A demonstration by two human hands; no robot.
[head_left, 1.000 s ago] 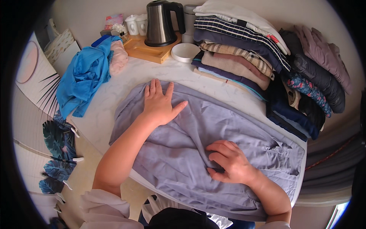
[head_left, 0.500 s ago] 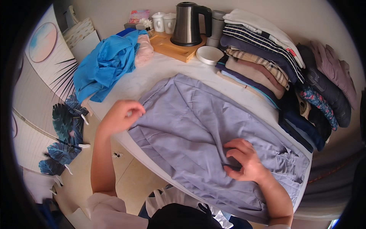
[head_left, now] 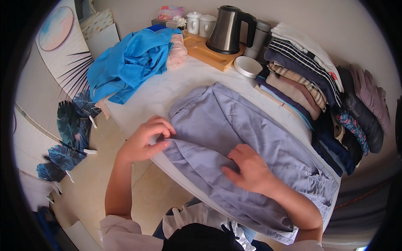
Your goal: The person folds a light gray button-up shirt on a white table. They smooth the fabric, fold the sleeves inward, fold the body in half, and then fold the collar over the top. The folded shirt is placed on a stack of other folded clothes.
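Observation:
A lavender-grey garment point(head_left: 201, 113), apparently trousers, lies spread across a white table, with gathered, wrinkled cloth at its right end. At its near left edge, my left hand point(head_left: 150, 138) is closed, pinching the cloth between thumb and fingers and raising a small fold there. My right hand point(head_left: 251, 169) rests on the middle of the garment, thumb apart from the bent fingers, with the fingertips touching the cloth. Part of the garment beneath my right forearm is hidden.
Heaped blue clothing point(head_left: 130, 62) lies at the far left of the white table point(head_left: 146, 94). Behind the garment stand a steel kettle point(head_left: 226, 31) on a wooden tray point(head_left: 201, 52), a white dish point(head_left: 248, 67) and stacked folded clothes point(head_left: 293, 85). More clothes hang over the right side.
My left hand has come to the garment's edge and closed on it. My right hand has shifted left and slightly up. The view has shifted, so the table's things appear further right.

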